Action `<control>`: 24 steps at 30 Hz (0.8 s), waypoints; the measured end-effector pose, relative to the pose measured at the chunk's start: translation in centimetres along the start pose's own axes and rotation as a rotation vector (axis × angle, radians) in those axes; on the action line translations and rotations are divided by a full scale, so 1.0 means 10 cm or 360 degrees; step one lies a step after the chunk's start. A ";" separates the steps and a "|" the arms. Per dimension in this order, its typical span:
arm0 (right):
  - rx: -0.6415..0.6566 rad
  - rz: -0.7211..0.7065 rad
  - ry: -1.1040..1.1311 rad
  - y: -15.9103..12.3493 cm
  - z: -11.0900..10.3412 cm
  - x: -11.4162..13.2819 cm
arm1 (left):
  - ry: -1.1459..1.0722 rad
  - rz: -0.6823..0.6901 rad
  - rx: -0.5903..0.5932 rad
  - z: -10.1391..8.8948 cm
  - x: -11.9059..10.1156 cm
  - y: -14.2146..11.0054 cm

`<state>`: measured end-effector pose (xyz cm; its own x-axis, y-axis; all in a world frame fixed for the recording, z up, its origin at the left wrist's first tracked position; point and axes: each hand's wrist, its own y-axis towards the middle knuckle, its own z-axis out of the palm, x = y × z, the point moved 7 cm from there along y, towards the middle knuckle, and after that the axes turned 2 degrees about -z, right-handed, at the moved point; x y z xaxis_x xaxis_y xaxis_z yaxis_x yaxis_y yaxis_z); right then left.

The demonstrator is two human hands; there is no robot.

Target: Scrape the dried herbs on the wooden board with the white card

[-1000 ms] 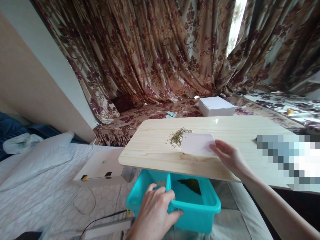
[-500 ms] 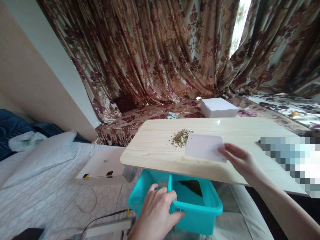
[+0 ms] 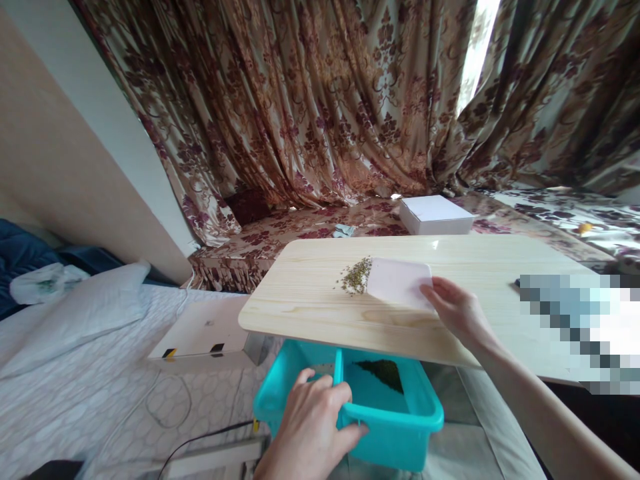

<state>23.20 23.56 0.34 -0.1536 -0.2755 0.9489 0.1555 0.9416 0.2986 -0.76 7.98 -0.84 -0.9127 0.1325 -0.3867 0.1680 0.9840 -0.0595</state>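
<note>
Currently, the right hand (image 3: 457, 310) is holding a thin white card (image 3: 400, 280) above the pale wooden bench (image 3: 295, 293), and the left edge of this card is at the pile of small green grains (image 3: 355, 277). The left hand (image 3: 317, 417) is gripping the near rim of the turquoise divided bin (image 3: 395, 417), which has dark green grains (image 3: 385, 372) in its right compartment.
</note>
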 end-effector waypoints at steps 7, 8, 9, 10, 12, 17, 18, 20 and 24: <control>0.0026 -0.0048 0.0015 0.09 0.03 0.02 | 0.0009 0.0000 -0.0001 -0.01 0.00 -0.01; 0.0040 -0.0054 0.0022 0.09 0.06 0.02 | 0.0008 -0.0001 -0.0007 -0.01 0.01 -0.01; 0.0047 -0.0060 0.0029 0.10 0.09 0.02 | 0.0007 -0.0002 -0.0010 0.00 0.01 -0.01; 0.0053 -0.0068 0.0033 0.11 0.12 0.02 | 0.0007 -0.0004 -0.0010 0.00 0.02 -0.02; 0.0067 -0.0080 0.0036 0.11 0.14 0.02 | 0.0010 -0.0001 -0.0011 0.01 0.02 -0.02; 0.0117 -0.0080 -0.0015 0.09 0.14 0.06 | -0.0001 0.0009 -0.0013 0.01 0.02 -0.01; 0.0116 -0.0083 -0.0025 0.08 0.13 0.08 | -0.0003 0.0006 -0.0012 0.01 0.02 0.00; 0.0111 -0.0089 -0.0029 0.08 0.12 0.10 | 0.0001 -0.0001 -0.0002 0.00 0.01 0.00; 0.0104 -0.0082 -0.0024 0.09 0.14 0.09 | 0.0028 -0.0027 0.0020 0.00 0.02 0.00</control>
<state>21.80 24.41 1.36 -0.1748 -0.3214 0.9307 0.0828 0.9371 0.3392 -0.93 8.02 -0.88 -0.9218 0.1182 -0.3692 0.1571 0.9846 -0.0772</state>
